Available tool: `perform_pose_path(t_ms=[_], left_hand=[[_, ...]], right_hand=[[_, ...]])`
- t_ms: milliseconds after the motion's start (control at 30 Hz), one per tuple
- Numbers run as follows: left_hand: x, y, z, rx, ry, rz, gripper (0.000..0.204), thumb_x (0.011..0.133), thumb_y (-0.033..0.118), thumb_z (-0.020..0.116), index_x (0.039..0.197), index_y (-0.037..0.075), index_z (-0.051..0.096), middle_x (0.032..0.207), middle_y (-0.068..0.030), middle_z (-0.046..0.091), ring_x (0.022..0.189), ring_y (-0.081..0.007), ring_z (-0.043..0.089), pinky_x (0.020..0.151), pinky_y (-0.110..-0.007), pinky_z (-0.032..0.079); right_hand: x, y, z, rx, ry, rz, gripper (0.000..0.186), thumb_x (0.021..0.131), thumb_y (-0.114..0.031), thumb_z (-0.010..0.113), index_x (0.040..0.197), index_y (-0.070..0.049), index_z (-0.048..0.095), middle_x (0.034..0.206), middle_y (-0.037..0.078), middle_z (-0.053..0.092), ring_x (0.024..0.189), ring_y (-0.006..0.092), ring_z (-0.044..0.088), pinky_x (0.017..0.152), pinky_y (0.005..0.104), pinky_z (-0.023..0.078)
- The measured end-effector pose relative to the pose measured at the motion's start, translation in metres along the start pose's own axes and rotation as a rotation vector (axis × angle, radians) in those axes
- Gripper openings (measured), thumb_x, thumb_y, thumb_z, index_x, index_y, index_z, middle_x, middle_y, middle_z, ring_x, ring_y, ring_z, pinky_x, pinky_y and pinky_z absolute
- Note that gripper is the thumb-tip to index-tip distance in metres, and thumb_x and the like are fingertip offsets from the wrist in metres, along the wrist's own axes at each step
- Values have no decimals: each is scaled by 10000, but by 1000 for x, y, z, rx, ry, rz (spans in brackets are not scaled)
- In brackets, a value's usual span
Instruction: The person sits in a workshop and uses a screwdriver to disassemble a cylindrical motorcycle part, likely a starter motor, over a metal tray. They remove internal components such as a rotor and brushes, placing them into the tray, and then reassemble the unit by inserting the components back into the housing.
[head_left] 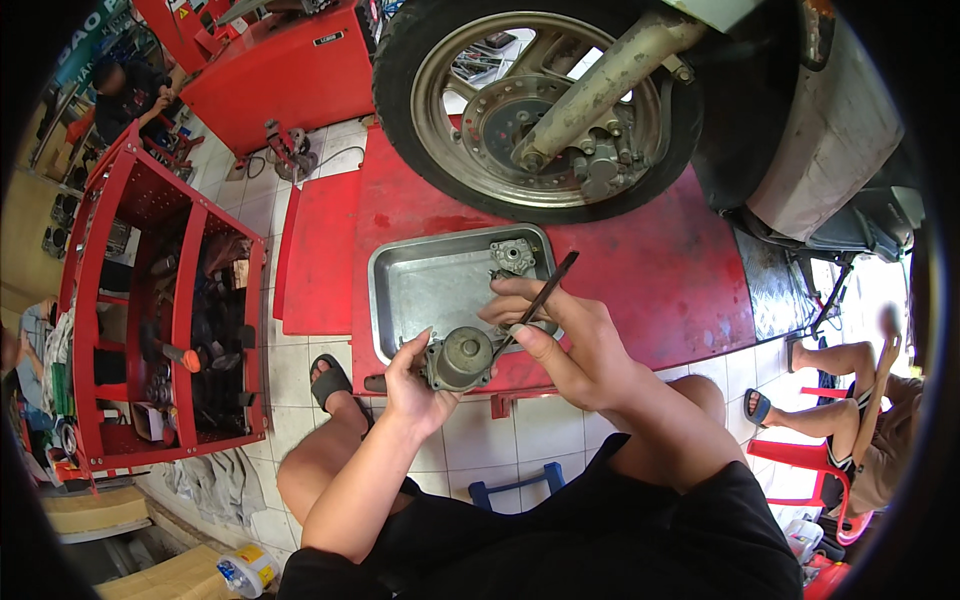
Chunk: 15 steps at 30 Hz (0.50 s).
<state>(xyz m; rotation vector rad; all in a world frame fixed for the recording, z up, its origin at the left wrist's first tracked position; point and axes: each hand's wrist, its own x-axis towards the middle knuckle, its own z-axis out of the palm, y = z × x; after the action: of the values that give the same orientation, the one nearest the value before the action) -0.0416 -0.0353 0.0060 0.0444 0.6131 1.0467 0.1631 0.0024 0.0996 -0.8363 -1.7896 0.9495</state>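
Note:
My left hand (412, 392) is closed around a grey metal engine part (464, 358) with a round domed top and a flanged base, held above the near edge of a metal tray (425, 285). Between the fingers and thumb of my right hand (580, 350) is a thin dark stick-like tool (545, 292). It slants down to the left, and its lower end meets or lies just beside the right side of the part; I cannot tell which. A smaller light-grey metal part (512, 255) lies in the tray's far right corner. My right fingers partly cover what lies below it.
Beneath the tray is a red platform (650, 290), with a motorcycle's front wheel (540, 110) just beyond. A red tool cart (185, 310) stands at left. A seated person (860, 400) is at right, another person (130, 100) at far left. A blue stool frame (518, 487) shows below.

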Motion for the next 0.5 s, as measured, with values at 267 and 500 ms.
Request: perform_pose_path(t_ms=[267, 500], left_hand=[[-2, 1, -5, 6, -25, -9, 545, 980, 376, 458, 1276, -81, 484, 1268, -263, 593, 1160, -387, 613, 1012, -562, 487], [1, -2, -2, 5, 65, -8, 553, 975, 415, 428, 1213, -62, 575, 1197, -233, 643, 1086, -395, 639, 967, -510, 501]], right_hand=[[-3, -1, -15, -92, -126, 22, 209, 908, -9, 655, 1099, 54, 599, 978, 171, 711, 900, 278, 738, 767, 341, 581], [-6, 3, -7, -28, -93, -16, 159, 864, -34, 719, 985, 34, 641, 813, 131, 705, 753, 270, 731, 690, 336, 582]])
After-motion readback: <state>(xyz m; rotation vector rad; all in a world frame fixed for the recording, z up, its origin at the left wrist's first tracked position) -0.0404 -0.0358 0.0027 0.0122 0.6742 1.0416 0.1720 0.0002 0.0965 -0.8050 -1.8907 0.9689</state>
